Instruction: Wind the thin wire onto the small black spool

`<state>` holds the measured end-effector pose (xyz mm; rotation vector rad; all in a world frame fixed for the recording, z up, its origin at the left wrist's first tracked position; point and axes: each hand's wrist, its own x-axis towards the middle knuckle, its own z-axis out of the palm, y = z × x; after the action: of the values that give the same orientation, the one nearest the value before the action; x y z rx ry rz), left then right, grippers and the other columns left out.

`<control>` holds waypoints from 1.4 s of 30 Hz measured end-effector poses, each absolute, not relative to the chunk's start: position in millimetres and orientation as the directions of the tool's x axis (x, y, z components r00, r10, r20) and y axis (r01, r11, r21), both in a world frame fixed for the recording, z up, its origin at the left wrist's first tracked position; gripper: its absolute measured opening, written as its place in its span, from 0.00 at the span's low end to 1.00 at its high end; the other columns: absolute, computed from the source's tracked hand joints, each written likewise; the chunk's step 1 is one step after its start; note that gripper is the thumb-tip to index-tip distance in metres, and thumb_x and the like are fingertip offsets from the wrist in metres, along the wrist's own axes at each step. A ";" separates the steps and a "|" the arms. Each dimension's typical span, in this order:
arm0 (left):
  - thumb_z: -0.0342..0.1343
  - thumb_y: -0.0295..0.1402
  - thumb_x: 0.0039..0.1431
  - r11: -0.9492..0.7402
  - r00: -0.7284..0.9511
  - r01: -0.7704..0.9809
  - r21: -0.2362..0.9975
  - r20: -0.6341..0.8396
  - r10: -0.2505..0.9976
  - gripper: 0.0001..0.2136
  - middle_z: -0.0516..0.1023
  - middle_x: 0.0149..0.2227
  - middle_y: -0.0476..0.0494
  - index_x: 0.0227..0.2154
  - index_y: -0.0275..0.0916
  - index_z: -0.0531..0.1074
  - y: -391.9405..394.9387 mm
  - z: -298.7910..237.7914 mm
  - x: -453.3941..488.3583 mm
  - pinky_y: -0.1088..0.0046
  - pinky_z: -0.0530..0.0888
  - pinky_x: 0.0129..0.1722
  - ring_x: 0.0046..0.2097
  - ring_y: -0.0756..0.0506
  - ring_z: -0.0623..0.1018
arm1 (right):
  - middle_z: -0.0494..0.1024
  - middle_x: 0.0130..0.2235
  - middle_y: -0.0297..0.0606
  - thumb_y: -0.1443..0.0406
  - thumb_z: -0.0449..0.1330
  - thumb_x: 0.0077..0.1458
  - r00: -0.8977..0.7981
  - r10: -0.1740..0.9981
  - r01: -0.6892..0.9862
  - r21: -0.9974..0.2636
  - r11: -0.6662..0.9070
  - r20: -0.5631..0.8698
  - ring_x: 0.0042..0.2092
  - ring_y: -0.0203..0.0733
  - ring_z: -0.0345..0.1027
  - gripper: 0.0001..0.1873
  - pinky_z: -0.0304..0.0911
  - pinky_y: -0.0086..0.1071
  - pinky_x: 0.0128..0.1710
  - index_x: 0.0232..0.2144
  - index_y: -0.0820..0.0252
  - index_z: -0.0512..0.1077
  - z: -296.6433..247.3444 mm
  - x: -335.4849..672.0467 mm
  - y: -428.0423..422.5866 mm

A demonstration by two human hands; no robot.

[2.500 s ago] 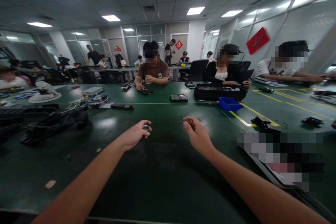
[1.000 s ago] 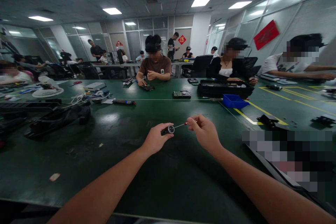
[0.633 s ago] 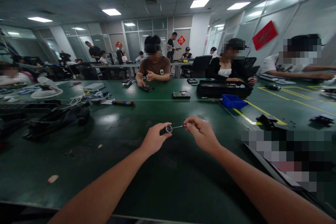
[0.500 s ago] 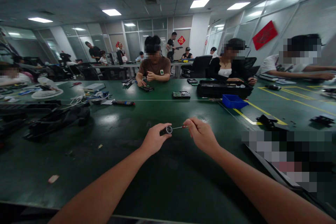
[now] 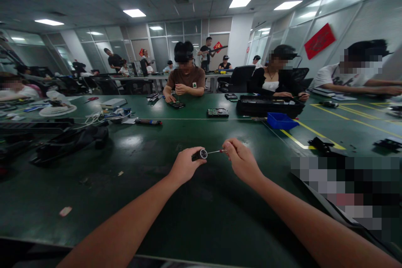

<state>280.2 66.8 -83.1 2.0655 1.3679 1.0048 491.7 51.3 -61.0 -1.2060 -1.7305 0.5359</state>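
Across the table, open room runs from the near edge to below my left hand and right hand. The left clamps the cylinder; the right pinches the driver, tip at the cylinder's round end. I cannot confirm contact.

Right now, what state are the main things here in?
Black cylinder: held in left hand, round end exposed.
Thin metal tool: in right hand, tip at that end.
Nearest circuit board: lying flat.
Blue bin: upright, open-topped.
Ceiling lights: lit.
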 end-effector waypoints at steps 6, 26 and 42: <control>0.62 0.32 0.58 -0.398 0.257 0.610 0.685 0.303 0.918 0.16 0.79 0.51 0.47 0.50 0.47 0.76 66.2 -83.5 281.0 0.54 0.64 0.61 0.53 0.39 0.76 | 0.75 0.33 0.36 0.59 0.55 0.60 0.022 0.886 0.366 -0.829 0.424 0.463 0.35 0.44 0.70 0.08 0.63 0.36 0.35 0.39 0.56 0.68 -59.8 487.2 50.4; 0.62 0.34 0.59 -0.465 0.317 0.602 0.649 0.341 0.885 0.17 0.78 0.52 0.44 0.52 0.45 0.74 63.3 -76.1 281.0 0.55 0.63 0.61 0.53 0.39 0.75 | 0.74 0.31 0.37 0.51 0.53 0.62 0.164 0.928 0.057 -0.943 0.329 0.334 0.32 0.43 0.69 0.15 0.67 0.38 0.34 0.34 0.55 0.69 -67.9 487.9 60.9; 0.64 0.33 0.57 -0.435 0.251 0.627 0.646 0.361 0.898 0.18 0.80 0.49 0.45 0.51 0.44 0.75 64.1 -76.3 280.5 0.60 0.68 0.55 0.50 0.40 0.76 | 0.76 0.25 0.35 0.53 0.56 0.61 -0.002 0.856 0.572 -0.701 0.425 0.517 0.26 0.41 0.68 0.16 0.59 0.34 0.27 0.29 0.56 0.74 -50.6 489.3 45.5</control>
<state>280.5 64.1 -76.3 2.1584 1.3960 1.0047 489.3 45.5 -50.6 -1.2561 -1.6872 0.3579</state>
